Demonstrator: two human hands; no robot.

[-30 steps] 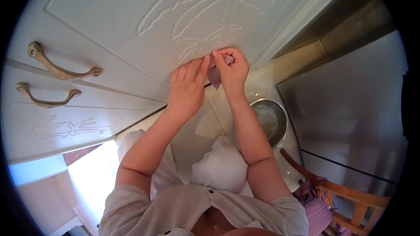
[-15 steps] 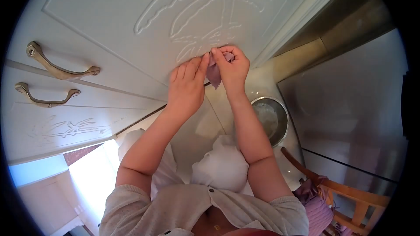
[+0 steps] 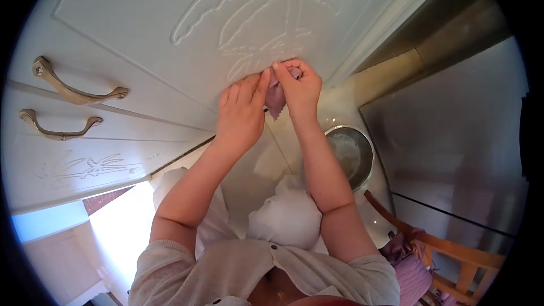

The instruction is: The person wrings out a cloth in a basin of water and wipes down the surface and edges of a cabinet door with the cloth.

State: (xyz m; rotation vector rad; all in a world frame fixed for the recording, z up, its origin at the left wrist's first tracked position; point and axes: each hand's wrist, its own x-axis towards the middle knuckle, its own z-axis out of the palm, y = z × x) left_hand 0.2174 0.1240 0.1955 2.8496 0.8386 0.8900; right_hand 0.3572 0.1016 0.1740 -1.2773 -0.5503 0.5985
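A small mauve cloth (image 3: 275, 101) with a zigzag-cut edge hangs between my two hands, close to the lower part of a white cabinet door (image 3: 153, 34) with a raised palm-tree pattern. My right hand (image 3: 302, 90) is closed on the cloth, its thumb and fingers bunching the upper part. Beside it, my left hand (image 3: 241, 110) holds the cloth's other side at the thumb and forefinger, while its remaining fingers curl against the door. The fingertips and part of the cloth are hidden behind the hands.
Two brass-coloured handles (image 3: 79, 88) stick out from the cabinet fronts at left. On the tiled floor, a metal basin (image 3: 351, 156) with liquid stands right of my forearm. A wooden chair (image 3: 453, 249) with purple fabric is at lower right, near a shiny grey panel (image 3: 453, 141).
Both hands stay almost in place with the cloth. The cloth's hanging tip has shifted slightly left and down.
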